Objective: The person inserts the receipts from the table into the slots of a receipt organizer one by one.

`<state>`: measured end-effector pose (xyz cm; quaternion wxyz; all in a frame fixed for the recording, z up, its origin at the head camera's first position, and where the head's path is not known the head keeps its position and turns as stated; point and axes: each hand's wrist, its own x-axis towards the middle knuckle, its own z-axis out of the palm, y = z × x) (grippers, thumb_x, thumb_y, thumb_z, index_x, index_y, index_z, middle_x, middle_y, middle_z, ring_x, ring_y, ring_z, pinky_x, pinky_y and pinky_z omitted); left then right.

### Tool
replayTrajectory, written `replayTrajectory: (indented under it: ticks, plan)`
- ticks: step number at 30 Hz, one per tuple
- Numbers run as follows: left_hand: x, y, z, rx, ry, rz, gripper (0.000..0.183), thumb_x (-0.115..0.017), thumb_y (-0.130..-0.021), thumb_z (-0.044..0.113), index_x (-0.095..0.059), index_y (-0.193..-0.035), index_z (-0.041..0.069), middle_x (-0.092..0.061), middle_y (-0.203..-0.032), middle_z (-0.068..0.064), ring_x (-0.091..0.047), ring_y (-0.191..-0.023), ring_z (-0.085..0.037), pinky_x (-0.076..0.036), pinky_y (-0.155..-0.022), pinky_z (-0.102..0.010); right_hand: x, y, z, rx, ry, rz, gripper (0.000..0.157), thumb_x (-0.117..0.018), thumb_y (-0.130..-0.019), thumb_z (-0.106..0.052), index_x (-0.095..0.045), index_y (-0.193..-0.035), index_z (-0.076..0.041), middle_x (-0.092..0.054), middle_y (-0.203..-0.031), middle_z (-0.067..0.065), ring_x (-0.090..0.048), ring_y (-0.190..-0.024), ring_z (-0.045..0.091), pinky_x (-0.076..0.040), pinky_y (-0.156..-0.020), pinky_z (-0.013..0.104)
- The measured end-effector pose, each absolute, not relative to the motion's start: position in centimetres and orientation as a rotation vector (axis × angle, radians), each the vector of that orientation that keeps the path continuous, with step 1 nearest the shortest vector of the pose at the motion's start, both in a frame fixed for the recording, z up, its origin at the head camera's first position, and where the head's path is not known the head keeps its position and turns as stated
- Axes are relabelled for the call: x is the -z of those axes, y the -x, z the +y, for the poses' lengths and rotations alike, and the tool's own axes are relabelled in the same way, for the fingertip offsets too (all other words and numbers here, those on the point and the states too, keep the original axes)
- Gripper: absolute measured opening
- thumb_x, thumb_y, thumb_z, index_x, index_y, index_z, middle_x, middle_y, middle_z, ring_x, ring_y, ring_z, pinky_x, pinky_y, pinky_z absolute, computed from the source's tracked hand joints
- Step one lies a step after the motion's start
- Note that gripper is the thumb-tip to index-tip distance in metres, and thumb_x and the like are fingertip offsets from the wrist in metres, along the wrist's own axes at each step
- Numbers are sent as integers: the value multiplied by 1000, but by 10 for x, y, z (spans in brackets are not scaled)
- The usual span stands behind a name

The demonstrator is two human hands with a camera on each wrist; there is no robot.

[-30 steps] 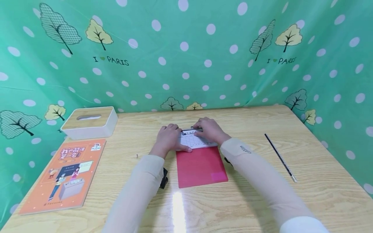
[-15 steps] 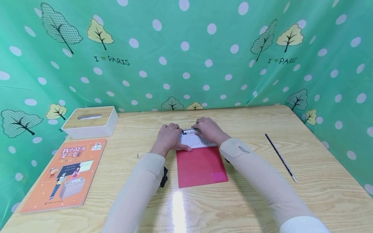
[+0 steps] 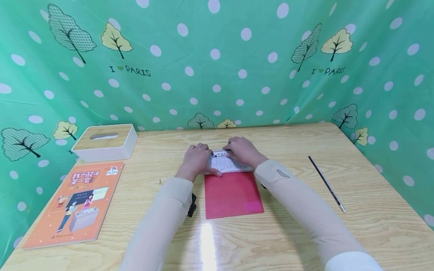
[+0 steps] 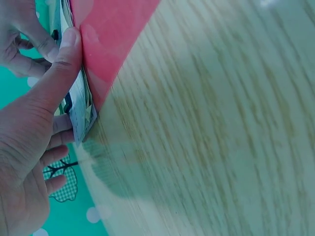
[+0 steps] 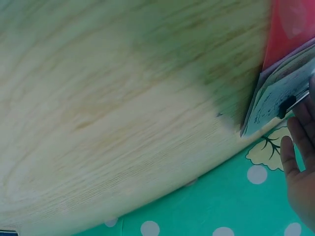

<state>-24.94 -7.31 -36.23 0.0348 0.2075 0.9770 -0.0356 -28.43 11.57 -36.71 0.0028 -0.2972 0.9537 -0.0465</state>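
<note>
A stack of white printed forms lies across the far part of a flat red folder. A dark-edged metal clip runs along the stack's far edge. My left hand grips the stack's left side, its thumb over the forms' near edge and its fingers beyond. With thumb and fingers my right hand pinches the clip, the thumb over the forms. In the right wrist view, the clip's dark end sits on the fanned sheets, beside the fingers. Part of the clip is hidden under the right hand.
An orange book lies at the left, with a white tissue box with a wooden lid behind it. On the right a dark pencil lies slantwise. Behind the table hangs a green dotted cloth.
The red folder has shifted very slightly left. Both hands keep nearly the same places and hold on the forms and the clip.
</note>
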Motion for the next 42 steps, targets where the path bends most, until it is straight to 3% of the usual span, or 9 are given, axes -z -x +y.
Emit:
replayTrajectory:
  ticks: [6,14,20,27,35,42]
  plan:
    - [362,248,-76,58,-646,2979,97,-76,-72,75,-61,-137,4,-57,-140,-12,-46,-134,-30,-34,-113,-49,368,283,119,221,896,2972,34,-74,-95,-22,-71,-127,-9,-69,-119,9,-63,-113,27,-47,-101,42]
    - [360,246,-78,-12,-626,2944,107,-77,-74,72,-48,-149,2,-50,-148,-15,-40,-140,-32,-29,-116,-50,359,266,129,107,867,2951,58,-78,-91,-32,-60,-140,-7,-61,-135,16,-56,-124,34,-44,-106,48]
    - [361,236,-75,0,-646,2956,106,-73,-81,68,-39,-153,-2,-45,-154,-18,-36,-145,-35,-27,-118,-50,355,244,146,27,874,2956,48,-79,-91,-29,-67,-131,-7,-64,-125,17,-61,-116,34,-50,-97,49]
    - [365,211,-81,18,-736,2989,93,-70,-88,61,-44,-150,-2,-46,-154,-17,-37,-144,-36,-30,-116,-53,358,216,163,80,880,2910,43,-75,-94,-30,-68,-128,-4,-65,-124,17,-63,-112,33,-51,-96,49]
    - [370,196,-84,12,-733,2985,78,-64,-94,58,-50,-148,4,-48,-153,-15,-36,-145,-36,-28,-116,-55,361,199,161,91,782,2860,59,-70,-97,-36,-56,-142,0,-54,-143,23,-52,-131,39,-43,-106,54]
    - [373,202,-90,-31,-729,2983,77,-65,-94,56,-49,-149,4,-46,-154,-15,-34,-146,-37,-28,-117,-56,363,200,156,97,758,2873,61,-67,-99,-36,-53,-144,1,-51,-146,24,-49,-134,41,-41,-108,55]
